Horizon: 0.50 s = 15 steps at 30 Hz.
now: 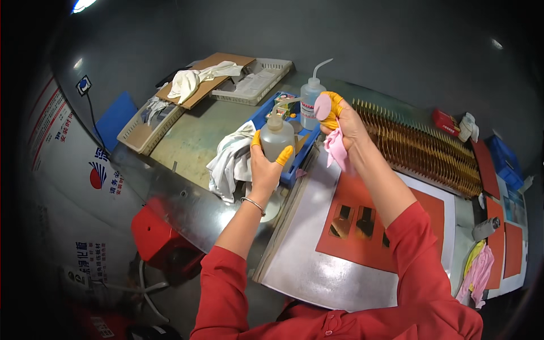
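Note:
My left hand (266, 173), with yellow finger cots on, is wrapped round a translucent squeeze bottle (277, 137) with a bent spout. The spout points right, toward a round pale pink pad (322, 107) held up in my right hand (350, 124). Yellow finger cots cover those fingers too, and a pink cloth (335, 150) hangs from the same grip. Just behind stands a second squeeze bottle (312, 90) by a blue tray (305, 160). White cloth (231, 161) lies left of my left hand. Below my right forearm, shiny phone-sized panels (365, 221) rest on an orange-red mat (340, 249).
A long rack of upright golden-brown panels (419, 147) stands at the right. Baskets (249, 102) and a cardboard sheet (212, 88) with white cloth sit at the back left. Pink and yellow cloths (480, 269) hang at the right edge, near a grey bottle (486, 228).

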Available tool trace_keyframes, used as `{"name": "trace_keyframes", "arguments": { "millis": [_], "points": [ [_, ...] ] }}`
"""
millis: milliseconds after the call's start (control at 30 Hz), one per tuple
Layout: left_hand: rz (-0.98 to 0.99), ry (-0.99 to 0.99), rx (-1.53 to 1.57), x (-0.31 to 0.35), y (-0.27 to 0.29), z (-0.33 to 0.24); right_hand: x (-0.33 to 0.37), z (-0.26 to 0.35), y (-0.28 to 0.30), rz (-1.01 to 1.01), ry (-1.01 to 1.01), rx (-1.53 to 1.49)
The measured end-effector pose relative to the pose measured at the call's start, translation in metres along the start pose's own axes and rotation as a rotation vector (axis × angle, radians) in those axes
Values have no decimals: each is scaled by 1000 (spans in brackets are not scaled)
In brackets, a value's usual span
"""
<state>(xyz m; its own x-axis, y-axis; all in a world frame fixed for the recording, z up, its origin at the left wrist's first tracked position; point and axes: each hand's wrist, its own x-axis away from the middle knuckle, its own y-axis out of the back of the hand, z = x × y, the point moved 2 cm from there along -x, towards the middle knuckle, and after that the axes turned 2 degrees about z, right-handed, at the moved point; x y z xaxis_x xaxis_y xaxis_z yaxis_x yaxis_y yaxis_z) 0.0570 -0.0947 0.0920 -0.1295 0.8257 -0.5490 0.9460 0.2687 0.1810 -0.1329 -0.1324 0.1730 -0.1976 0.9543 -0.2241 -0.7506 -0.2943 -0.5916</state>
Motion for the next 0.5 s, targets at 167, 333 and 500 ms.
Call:
{"name": "trace_keyframes", "arguments": {
  "millis": [167, 333, 500],
  "points": [
    [15, 73, -63, -7, -5, -6, -9, -12, 1, 53, -16, -106],
    [-5, 7, -144, -9, -3, 7, -13, -14, -20, -37, -15, -72],
    [-16, 8, -145, -10, -8, 8, -17, -14, -12, 73, -7, -120]
  ]
}}
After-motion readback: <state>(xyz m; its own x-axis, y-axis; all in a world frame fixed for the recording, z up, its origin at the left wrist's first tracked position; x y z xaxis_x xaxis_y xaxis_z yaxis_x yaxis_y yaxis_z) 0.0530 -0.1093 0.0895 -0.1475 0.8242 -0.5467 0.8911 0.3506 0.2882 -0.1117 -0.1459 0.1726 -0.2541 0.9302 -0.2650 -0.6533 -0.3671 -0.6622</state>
